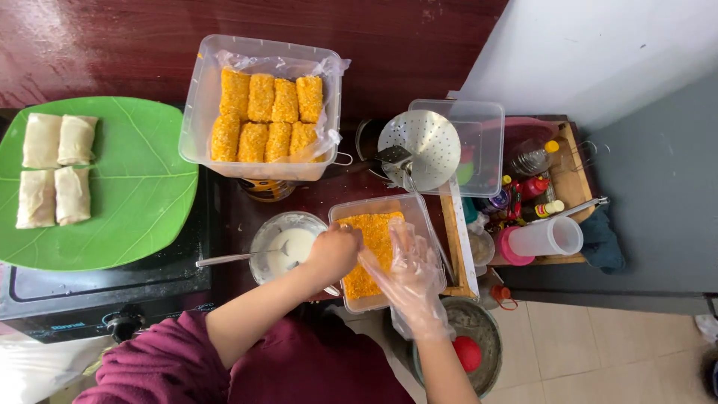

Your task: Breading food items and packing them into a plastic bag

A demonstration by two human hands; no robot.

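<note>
Head view: our left hand [334, 253], bare, is curled at the near left corner of the breadcrumb tub [426, 224], knuckles up; we cannot tell if anything sits inside the fingers. Our right hand [406, 275], in a loose clear plastic glove, lies spread flat and open over the near part of the orange crumbs [374, 228], gripping nothing. That tub stands on the dark red bench [396, 45], close to its near edge. Just left of it is a round bowl of white batter [293, 245] with a spoon [224, 259] sticking out left. Farther back, a big clear container [196, 105] lined with plastic holds 8 crumbed rolls [262, 112] in 2 rows. Far left, a green leaf-shaped tray [142, 179] carries 4 pale uncoated rolls [56, 168]. A perforated metal skimmer [422, 148] rests behind the tub on another clear box.
</note>
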